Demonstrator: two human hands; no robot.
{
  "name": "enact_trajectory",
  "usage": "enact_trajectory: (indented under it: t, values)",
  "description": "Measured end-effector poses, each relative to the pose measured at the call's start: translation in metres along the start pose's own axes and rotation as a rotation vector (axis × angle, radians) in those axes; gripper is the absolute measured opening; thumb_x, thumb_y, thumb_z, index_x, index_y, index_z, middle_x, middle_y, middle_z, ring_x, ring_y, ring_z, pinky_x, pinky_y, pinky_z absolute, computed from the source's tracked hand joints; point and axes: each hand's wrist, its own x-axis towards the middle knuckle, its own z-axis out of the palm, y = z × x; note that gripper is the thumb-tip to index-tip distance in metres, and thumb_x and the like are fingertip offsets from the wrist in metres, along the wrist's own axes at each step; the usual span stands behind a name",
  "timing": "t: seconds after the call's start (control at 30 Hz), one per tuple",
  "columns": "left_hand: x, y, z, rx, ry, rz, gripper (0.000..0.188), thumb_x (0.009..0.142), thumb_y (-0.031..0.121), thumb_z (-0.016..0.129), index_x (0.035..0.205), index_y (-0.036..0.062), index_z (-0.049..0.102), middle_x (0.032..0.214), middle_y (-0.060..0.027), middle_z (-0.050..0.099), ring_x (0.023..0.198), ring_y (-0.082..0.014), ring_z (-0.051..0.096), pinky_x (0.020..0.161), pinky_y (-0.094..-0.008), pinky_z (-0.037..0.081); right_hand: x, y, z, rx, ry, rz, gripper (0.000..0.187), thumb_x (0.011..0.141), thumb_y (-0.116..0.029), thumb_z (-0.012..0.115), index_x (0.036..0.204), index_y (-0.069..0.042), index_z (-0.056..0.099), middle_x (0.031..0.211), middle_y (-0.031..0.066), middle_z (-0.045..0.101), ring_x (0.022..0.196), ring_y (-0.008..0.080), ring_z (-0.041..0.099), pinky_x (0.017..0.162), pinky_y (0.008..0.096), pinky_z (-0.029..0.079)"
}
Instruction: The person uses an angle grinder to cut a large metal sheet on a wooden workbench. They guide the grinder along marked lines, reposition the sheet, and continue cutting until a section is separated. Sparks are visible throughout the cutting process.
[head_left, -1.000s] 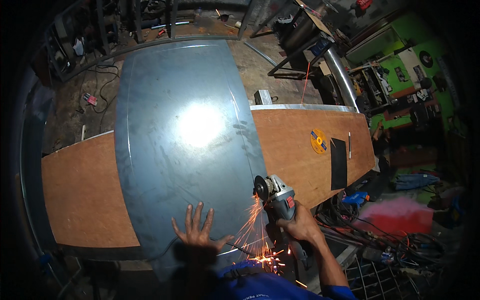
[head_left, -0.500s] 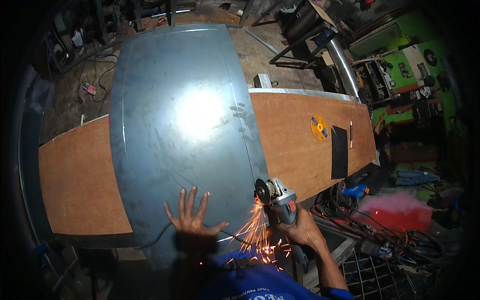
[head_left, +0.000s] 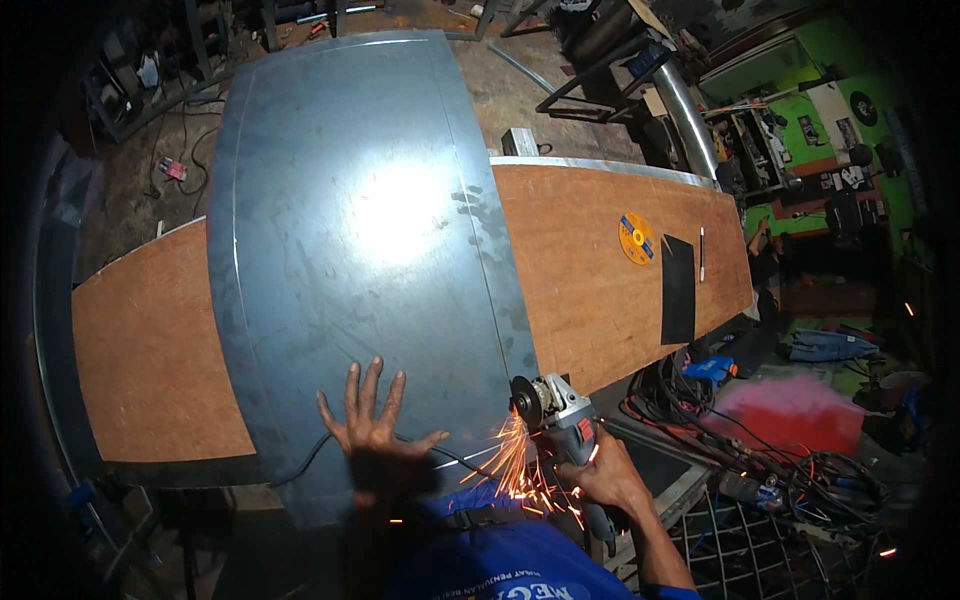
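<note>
The right hand (head_left: 607, 472) had its fingers clamped round a grey handheld angle grinder (head_left: 574, 425), its black disc (head_left: 527, 401) near the broad grey metal sheet's (head_left: 300, 150) right edge. The left hand (head_left: 372, 425), fingers spread apart, lay on the sheet, presumably steadying it across the brown wooden tabletop (head_left: 590, 310). Printing marked the round yellow disc (head_left: 636, 239) and blue cloth shirt (head_left: 470, 568).

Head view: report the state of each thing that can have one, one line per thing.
Angle grinder, running, throwing sparks
Metal sheet, lying across the wooden board
Right hand, closed around the angle grinder
Left hand, spread open over the metal sheet
Yellow disc, loose on the wooden board
Black strip, lying on the wooden board
Pen, lying on the wooden board
</note>
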Motion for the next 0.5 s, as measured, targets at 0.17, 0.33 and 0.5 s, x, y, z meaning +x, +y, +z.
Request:
enact_trajectory:
  t: [0.17, 0.33, 0.5]
  values:
    - [-0.002, 0.001, 0.002, -0.002, -0.004, -0.015, 0.103, 0.045, 0.060, 0.100, 0.133, 0.0133, 0.074, 0.158, -0.0100, 0.056, 0.153, -0.0346, 0.043, 0.125, -0.0762, 0.013, -0.011, 0.009, 0.002, 0.043, -0.036, 0.037, 0.069, 0.078, -0.023, 0.085, 0.133, 0.007, 0.057, 0.112, 0.0328, 0.075, 0.110, 0.0451, 0.074, 0.097, 0.0486, 0.057]
    - [-0.001, 0.003, 0.001, -0.013, -0.016, -0.027, 0.105, 0.041, 0.053, 0.103, 0.134, 0.0128, 0.074, 0.159, -0.0103, 0.056, 0.154, -0.0350, 0.042, 0.125, -0.0761, 0.012, -0.016, 0.024, 0.009, 0.025, -0.019, 0.012, 0.070, 0.078, -0.022, 0.084, 0.134, 0.008, 0.056, 0.114, 0.0345, 0.074, 0.112, 0.0472, 0.073, 0.100, 0.0489, 0.056]
    - [-0.001, 0.004, 0.001, -0.032, -0.015, -0.030, 0.104, 0.041, 0.051, 0.103, 0.133, 0.0127, 0.074, 0.159, -0.0104, 0.055, 0.154, -0.0347, 0.041, 0.125, -0.0763, 0.011, -0.025, 0.031, 0.010, 0.013, -0.031, 0.011, 0.071, 0.078, -0.024, 0.083, 0.136, 0.006, 0.056, 0.114, 0.0339, 0.074, 0.112, 0.0481, 0.072, 0.098, 0.0488, 0.057]
